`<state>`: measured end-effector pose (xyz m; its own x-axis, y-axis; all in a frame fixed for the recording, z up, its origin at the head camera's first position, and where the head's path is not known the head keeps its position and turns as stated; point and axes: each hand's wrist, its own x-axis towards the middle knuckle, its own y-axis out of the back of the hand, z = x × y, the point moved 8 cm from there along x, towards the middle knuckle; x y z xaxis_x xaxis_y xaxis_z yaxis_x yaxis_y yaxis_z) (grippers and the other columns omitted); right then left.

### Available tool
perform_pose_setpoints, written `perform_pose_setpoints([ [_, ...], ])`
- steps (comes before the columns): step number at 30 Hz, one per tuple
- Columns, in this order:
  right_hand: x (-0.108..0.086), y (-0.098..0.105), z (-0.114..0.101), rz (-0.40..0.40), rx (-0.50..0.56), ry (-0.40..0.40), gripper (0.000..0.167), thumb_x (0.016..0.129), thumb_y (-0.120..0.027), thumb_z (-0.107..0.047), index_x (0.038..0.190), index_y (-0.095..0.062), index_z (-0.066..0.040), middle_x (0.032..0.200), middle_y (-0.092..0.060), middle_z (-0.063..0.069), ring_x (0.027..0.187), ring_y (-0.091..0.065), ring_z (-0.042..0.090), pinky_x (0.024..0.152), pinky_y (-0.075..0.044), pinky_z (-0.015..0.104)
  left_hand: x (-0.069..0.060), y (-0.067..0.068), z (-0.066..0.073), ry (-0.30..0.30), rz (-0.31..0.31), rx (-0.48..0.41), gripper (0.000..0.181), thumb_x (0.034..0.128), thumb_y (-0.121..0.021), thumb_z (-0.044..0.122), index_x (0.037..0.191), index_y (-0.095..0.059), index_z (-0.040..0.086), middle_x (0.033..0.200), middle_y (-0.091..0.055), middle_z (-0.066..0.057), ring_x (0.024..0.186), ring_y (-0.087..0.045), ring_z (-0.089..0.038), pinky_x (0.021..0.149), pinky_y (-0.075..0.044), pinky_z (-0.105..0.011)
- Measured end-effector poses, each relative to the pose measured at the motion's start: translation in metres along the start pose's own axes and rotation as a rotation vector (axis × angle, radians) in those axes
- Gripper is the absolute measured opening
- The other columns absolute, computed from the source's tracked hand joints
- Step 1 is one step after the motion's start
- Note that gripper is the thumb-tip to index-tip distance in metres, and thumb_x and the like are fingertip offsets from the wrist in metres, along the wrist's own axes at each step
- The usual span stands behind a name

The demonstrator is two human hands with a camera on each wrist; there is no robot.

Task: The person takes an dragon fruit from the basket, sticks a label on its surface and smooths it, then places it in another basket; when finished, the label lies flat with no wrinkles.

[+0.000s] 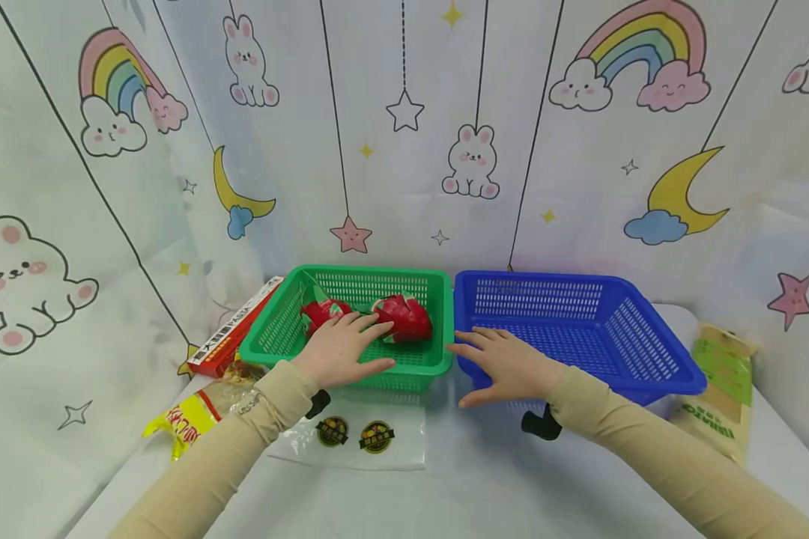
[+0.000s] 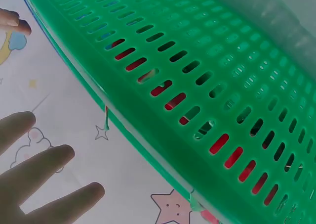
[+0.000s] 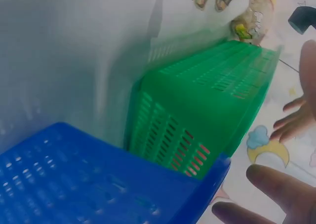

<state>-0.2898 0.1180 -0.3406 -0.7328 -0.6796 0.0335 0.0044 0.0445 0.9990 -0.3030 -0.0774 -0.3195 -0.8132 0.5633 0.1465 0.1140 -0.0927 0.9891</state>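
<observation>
In the head view, a green basket (image 1: 279, 358) holds two red dragon fruits (image 1: 404, 318) with green-tipped scales. The left hand (image 1: 340, 350) hovers over its front edge, fingers spread, gripping nothing. A blue basket (image 1: 637, 385) stands just to the right with nothing seen inside. Over its front left corner is the right hand (image 1: 508, 363), palm down, fingers spread and holding nothing. Red shows through the slots of the green basket (image 2: 148, 120) in the left wrist view. In the right wrist view, fingers (image 3: 276, 184) extend beside the blue basket's corner.
A flat plastic bag with round labels (image 1: 377, 436) lies before the green basket. At the left are a red PASTA box (image 1: 232, 333) and a yellow-and-clear food packet (image 1: 198, 415). A green-and-tan packet (image 1: 717, 385) lies right of the blue basket. A patterned curtain (image 1: 404, 180) hangs behind.
</observation>
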Motion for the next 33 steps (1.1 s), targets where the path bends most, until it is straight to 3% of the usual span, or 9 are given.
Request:
perform_pose_setpoints([
  [14,0.017,-0.004,-0.021,-0.006,-0.056,0.084,0.072,0.077,-0.059,-0.063,0.133,-0.049,-0.019,0.141,-0.044,0.01,0.132,-0.034,0.037,0.105,-0.029,0.056,0.009,-0.001,-0.004,0.009,-0.009,0.023,0.062,0.0859,-0.048,0.059,0.133,-0.05,0.019,0.136,-0.049,-0.009,0.126,-0.043,-0.034,0.102,-0.035,-0.052],
  [27,0.024,-0.012,-0.024,-0.003,-0.09,0.12,0.063,0.079,-0.059,-0.059,0.126,-0.056,-0.016,0.134,-0.052,0.008,0.132,-0.037,0.033,0.108,-0.03,0.048,0.016,0.001,-0.003,0.007,-0.013,0.007,0.063,0.086,-0.048,0.06,0.133,-0.05,0.018,0.136,-0.049,-0.009,0.125,-0.043,-0.032,0.097,-0.04,-0.052],
  [33,0.027,-0.008,-0.029,0.058,-0.068,0.183,0.049,0.083,-0.061,-0.049,0.118,-0.061,-0.015,0.122,-0.058,0.006,0.119,-0.051,0.026,0.099,-0.043,0.041,0.02,0.0,-0.001,0.005,-0.015,0.004,0.062,0.0855,-0.05,0.059,0.133,-0.05,0.018,0.133,-0.052,-0.007,0.122,-0.046,-0.029,0.093,-0.044,-0.05],
])
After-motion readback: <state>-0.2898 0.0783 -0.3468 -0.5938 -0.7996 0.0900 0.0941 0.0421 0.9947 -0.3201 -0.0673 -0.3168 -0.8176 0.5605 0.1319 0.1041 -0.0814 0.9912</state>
